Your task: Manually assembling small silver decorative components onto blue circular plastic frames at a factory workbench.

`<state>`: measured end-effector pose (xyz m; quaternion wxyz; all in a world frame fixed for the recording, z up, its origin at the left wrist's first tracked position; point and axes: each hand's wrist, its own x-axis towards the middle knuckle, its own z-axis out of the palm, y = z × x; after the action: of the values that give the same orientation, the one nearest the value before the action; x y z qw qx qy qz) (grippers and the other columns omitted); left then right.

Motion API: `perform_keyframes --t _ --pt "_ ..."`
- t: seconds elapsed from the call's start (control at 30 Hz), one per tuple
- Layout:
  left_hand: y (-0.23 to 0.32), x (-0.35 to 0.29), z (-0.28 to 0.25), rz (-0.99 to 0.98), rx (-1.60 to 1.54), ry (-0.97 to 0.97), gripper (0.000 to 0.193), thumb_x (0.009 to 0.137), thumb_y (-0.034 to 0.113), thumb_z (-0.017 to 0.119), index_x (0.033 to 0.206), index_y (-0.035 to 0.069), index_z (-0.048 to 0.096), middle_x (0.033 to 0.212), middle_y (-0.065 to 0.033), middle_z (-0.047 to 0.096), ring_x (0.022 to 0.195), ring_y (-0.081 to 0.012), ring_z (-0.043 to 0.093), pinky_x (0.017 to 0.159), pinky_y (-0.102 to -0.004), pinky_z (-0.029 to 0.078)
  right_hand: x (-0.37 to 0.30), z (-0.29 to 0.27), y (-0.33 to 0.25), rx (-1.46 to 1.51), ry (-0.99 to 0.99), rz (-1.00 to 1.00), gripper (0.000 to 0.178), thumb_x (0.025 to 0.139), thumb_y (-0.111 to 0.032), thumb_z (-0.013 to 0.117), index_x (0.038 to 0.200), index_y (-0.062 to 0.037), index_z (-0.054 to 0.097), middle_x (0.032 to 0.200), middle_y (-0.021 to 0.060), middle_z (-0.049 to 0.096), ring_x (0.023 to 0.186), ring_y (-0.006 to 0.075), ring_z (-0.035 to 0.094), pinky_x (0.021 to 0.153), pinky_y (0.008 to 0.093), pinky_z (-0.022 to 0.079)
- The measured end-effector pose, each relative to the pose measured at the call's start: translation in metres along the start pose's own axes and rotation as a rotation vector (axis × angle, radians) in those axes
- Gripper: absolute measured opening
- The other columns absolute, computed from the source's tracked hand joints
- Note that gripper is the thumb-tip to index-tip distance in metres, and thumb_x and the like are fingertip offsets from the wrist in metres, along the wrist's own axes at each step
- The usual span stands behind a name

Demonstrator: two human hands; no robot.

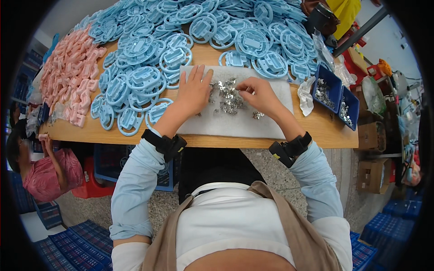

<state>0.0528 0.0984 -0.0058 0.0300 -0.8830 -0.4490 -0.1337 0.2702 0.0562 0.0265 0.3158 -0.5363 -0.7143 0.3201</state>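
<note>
We've got our L hand (193, 95) palm-down on the L part of a white, soft-looking rectangular pad (271, 126), fingers stretched out & a bit apart, fingertips pointing away from us; its R side is right by a loose heap of small, shiny, silver-coloured metal pcs (231, 105). We can't tell if anything's under the palm. Our R hand (261, 95) is on the other side of the heap, fingers curled, thumb & index tips nearly together at the heap's R edge; can't tell if a pc is btwn them, too small to see. The heap lies mid-pad, btwn both hands, w/ a smaller clump (258, 115) of similar pcs near our R wrist.

Pad sits on a light-brown wood-look table (332, 137). Beyond it & to the L we see a big pile of light-blue round plastic frames (253, 41), overlapping; farther L, a heap of pale-pink chunky pcs (68, 74). To the R: crumpled white sheet (306, 97), then two dark-blue plastic trays (332, 77) side by side, both w/ small silvery bits inside. We've black straps (158, 141) on both wrists. At far L, a co-worker in a pinkish-red top (53, 174) has their hands up near the table edge.
</note>
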Motion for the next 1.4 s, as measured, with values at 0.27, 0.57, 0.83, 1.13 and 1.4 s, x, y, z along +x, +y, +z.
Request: perform_keyframes --t 0.27,0.57,0.83,1.13,1.4 --pt "0.046 -0.037 -0.027 0.231 -0.153 -0.099 0.046 0.085 0.025 0.053 0.127 0.011 0.042 0.138 -0.0179 0.029 0.130 -0.0335 0.024 0.102 -0.0546 0.020 -0.007 0.007 0.024 -0.196 0.083 -0.265 0.015 0.073 -0.002 0.059 0.087 -0.0009 0.063 0.077 0.0122 0.058 0.069 0.0259 0.056 0.062 0.0305 0.045" --pt "0.048 -0.029 -0.025 0.222 -0.044 -0.159 0.054 0.084 0.041 0.053 0.133 0.022 0.038 0.144 -0.0152 0.018 0.133 -0.0346 0.016 0.105 -0.0549 0.012 -0.046 -0.049 0.041 -0.256 0.196 -0.074 0.023 0.076 -0.012 0.063 0.097 -0.0013 0.062 0.087 0.0086 0.058 0.072 0.0187 0.055 0.059 0.0283 0.043" --pt "0.063 -0.005 -0.005 0.352 -0.032 -0.140 0.059 0.086 0.049 0.046 0.136 0.022 0.033 0.146 -0.0129 0.017 0.135 -0.0324 0.012 0.105 -0.0557 0.010 -0.081 -0.014 0.035 -0.386 0.137 -0.089 0.021 0.074 -0.006 0.060 0.095 -0.0012 0.060 0.094 0.0140 0.053 0.082 0.0297 0.054 0.072 0.0362 0.045" --pt "0.064 0.008 -0.002 0.231 0.069 -0.132 0.069 0.085 0.051 0.044 0.136 0.006 0.029 0.145 -0.0142 0.018 0.135 -0.0323 0.012 0.105 -0.0551 0.010 -0.054 -0.020 0.043 -0.462 0.209 -0.298 0.026 0.074 0.001 0.053 0.100 0.0025 0.057 0.107 0.0183 0.054 0.100 0.0342 0.052 0.085 0.0378 0.044" --pt "0.094 -0.013 -0.026 0.395 -0.083 -0.230 0.073 0.081 0.050 0.052 0.134 0.005 0.031 0.144 -0.0159 0.020 0.134 -0.0330 0.015 0.105 -0.0546 0.012 -0.089 -0.024 0.023 -0.394 0.087 -0.342 0.026 0.073 -0.004 0.058 0.098 0.0002 0.057 0.105 0.0184 0.055 0.097 0.0346 0.053 0.082 0.0399 0.044"
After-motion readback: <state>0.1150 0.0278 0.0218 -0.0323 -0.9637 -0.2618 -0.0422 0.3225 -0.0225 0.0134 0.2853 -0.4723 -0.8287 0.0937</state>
